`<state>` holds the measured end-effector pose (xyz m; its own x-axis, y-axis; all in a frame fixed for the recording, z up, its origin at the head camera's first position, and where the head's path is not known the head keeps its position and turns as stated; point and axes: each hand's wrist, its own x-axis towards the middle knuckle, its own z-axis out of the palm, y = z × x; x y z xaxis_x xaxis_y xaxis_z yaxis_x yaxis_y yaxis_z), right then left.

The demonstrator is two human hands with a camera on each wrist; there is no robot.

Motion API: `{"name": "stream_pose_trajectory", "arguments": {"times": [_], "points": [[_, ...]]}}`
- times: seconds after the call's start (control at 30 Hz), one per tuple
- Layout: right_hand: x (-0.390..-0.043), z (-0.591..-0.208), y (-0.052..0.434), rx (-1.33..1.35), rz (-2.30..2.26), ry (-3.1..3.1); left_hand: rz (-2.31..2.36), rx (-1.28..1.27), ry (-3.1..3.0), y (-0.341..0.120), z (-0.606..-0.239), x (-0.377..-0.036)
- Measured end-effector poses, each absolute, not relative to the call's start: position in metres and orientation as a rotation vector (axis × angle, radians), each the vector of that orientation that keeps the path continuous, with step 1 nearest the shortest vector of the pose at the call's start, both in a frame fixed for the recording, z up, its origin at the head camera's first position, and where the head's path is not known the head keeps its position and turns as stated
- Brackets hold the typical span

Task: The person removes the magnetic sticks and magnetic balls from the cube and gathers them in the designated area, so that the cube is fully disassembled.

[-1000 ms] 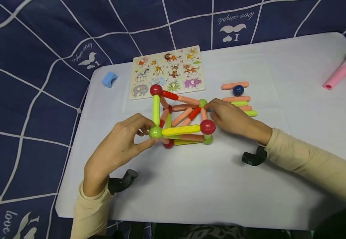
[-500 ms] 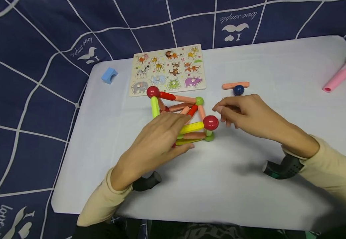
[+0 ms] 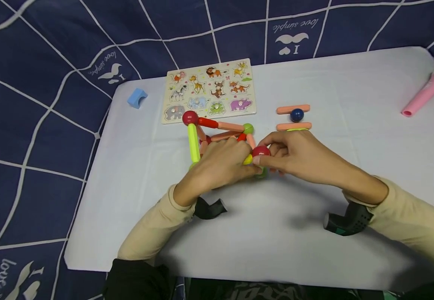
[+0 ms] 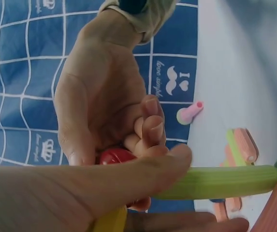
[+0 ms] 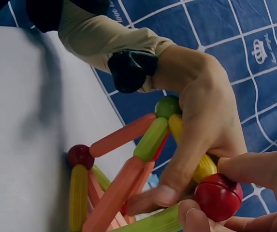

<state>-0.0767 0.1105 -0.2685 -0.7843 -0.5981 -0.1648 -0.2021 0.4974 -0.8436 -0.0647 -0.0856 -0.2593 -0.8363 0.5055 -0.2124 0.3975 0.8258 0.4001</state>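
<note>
Frame [image 3: 193, 143] before puzzle [image 3: 209, 90]; left hand [image 3: 220, 161] clamped on its yellow stick [image 5: 206, 169], right hand [image 3: 297, 156] pinching its red ball [image 5: 219, 196]. Moving room on tabletop [image 3: 367, 104], well right of puzzle. Cloth [image 3: 239, 37] behind puzzle reads "love simple".

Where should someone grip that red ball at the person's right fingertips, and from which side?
I'd come from the right and pinch the red ball across its round sides, roughly as the right hand does: the yellow stick meets it on the left, where the left hand probably leaves little room.
</note>
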Motion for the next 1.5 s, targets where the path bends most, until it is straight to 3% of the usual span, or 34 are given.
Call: {"name": "stream_pose_trajectory", "arguments": {"times": [0.67,0.97,1.27,1.5], "points": [[-0.079,-0.271,0.116,-0.699,-1.208,2.248,0.551,0.732,2.656,-0.084,-0.263,-0.067],[-0.092,-0.267,0.149,-0.641,-1.12,2.46,0.572,0.716,2.651,-0.085,-0.262,-0.067],[-0.139,-0.312,0.214,-0.37,-0.803,2.799,0.496,0.668,2.806,-0.089,-0.253,-0.055],[-0.157,-0.344,0.232,-0.326,-0.789,2.747,0.541,0.734,2.98,-0.125,-0.232,-0.023]]}}
